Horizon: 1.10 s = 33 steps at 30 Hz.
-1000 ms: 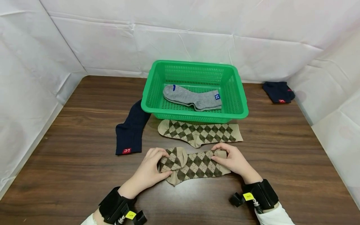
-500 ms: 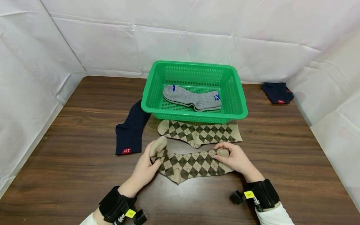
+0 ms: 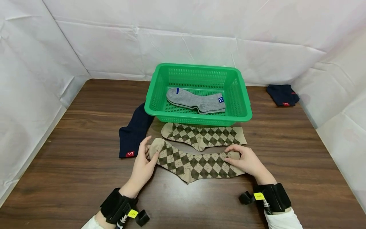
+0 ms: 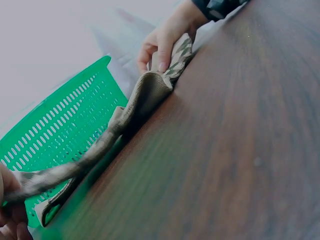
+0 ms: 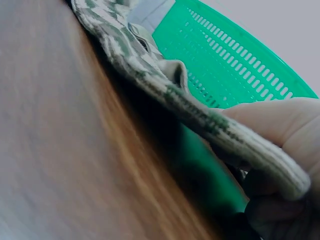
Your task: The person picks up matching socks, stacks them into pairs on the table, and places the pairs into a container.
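Note:
A beige and olive argyle sock (image 3: pixel 197 165) stretches between both hands, its heel pointing toward the near edge. My left hand (image 3: pixel 144 163) pinches its plain beige toe between thumb and fingers. At the cuff, my right hand (image 3: pixel 246 160) grips the sock's other end; the right wrist view shows the cuff (image 5: pixel 280 170) between thumb and fingers, raised off the table. The left wrist view shows the sock's middle lifted as well. Just beyond lies a matching argyle sock (image 3: pixel 204 136), flat and alongside the basket.
A green plastic basket (image 3: pixel 200 121) stands at the back with grey socks (image 3: pixel 197 101) in it. Left of it lies a navy sock (image 3: pixel 132 133), partly behind the basket's corner. Another navy sock (image 3: pixel 283 95), bunched, sits at the far right by the white wall sheet.
The toe, folded over a second ago, has been turned out to the left by my left hand, so the sock now lies extended. My right hand has shifted slightly right with the cuff.

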{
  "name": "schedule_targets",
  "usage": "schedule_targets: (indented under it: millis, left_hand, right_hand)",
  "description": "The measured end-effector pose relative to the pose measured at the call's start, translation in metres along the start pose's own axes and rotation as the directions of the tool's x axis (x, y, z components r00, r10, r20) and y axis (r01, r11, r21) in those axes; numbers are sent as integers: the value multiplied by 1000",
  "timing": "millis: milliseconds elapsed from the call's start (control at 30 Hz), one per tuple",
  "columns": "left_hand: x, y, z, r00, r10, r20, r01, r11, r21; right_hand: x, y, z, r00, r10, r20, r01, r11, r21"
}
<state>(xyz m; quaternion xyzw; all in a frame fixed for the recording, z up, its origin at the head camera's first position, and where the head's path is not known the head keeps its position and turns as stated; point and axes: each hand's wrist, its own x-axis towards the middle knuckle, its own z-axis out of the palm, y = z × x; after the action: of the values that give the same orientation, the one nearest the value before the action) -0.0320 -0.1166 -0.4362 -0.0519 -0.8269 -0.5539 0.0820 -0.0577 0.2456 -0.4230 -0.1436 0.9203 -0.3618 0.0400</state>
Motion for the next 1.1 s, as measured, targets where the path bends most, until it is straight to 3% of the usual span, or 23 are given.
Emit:
schedule_targets:
  millis: [133, 367, 567, 733, 900, 1000, 1100]
  left_hand:
    - [0, -1, 1, 1000, 20, -12, -21, 998, -60]
    - [3, -1, 2, 999, -45, -22, 44, 997, -59]
    - [4, -2, 5, 999, -36, -14, 34, 997, -74]
    - [8, -4, 6, 999, 40, -6, -40, 999, 36]
    - [11, -3, 5, 993, 121, 8, -120, 976, 182]
    - [10, -4, 5, 985, 174, 17, -172, 947, 270]
    - [10, -2, 4, 974, 225, 39, -223, 896, 383]
  right_hand:
    - [-2, 6, -7, 1000, 1, 17, 0, 1000, -6]
    - [-2, 11, -14, 1000, 23, 15, -23, 1000, -7]
    - [-3, 14, -14, 999, 29, -26, -28, 999, 29]
    - [-4, 16, -15, 997, 46, -64, -44, 999, 27]
    - [-6, 20, -20, 994, 72, -84, -71, 997, 11]
    - [-7, 22, -22, 993, 84, -81, -84, 996, 7]
    - [-7, 23, -23, 994, 85, -75, -84, 996, 6]
